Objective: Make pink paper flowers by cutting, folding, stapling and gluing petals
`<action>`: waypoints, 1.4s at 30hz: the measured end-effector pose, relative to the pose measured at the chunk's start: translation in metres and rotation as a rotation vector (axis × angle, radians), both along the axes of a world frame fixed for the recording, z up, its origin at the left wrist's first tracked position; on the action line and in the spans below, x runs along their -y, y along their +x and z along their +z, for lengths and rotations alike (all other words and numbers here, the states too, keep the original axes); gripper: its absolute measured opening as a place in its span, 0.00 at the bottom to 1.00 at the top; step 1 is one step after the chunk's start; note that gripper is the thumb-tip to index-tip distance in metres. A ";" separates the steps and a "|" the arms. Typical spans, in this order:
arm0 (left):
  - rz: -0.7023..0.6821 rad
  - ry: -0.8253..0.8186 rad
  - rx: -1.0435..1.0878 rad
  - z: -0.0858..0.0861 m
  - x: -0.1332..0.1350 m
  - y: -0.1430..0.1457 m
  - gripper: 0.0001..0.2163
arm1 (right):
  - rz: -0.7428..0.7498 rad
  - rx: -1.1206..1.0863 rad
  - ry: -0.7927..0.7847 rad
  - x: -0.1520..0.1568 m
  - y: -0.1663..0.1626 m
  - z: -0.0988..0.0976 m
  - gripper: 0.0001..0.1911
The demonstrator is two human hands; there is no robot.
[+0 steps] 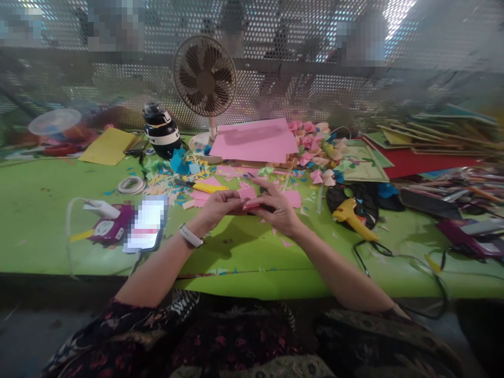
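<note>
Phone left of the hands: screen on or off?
On: the phone glows bright white; what it displays is unreadable.

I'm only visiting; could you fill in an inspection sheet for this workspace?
Surface: green table, strewn with paper scraps.
Things in hand: small pink paper; larger pink sheets lie beyond.
Clutter: yellow cutter, tape roll, phone, yellow glue gun.
Hands: left hand pinches the paper; right hand has its fingers against it, grip unclear.
Cables: black cord near the glue gun; white cable at left.
Surroundings: fan before a perforated screen; blurred figures beyond.
</note>
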State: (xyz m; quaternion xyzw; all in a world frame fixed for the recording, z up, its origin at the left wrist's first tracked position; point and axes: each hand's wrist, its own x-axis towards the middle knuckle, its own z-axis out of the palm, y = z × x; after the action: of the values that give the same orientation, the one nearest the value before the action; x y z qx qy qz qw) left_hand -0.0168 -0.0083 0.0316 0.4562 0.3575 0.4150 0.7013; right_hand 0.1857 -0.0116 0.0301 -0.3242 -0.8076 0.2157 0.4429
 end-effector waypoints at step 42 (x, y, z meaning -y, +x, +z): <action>-0.136 0.146 -0.149 0.000 0.005 0.002 0.21 | -0.098 -0.239 -0.323 0.008 -0.011 0.001 0.17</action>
State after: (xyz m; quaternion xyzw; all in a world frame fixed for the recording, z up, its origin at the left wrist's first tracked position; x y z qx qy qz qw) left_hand -0.0145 -0.0133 0.0314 0.5589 0.3455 0.3564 0.6642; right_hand 0.1747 -0.0200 0.0309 -0.4019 -0.6874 0.3578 0.4878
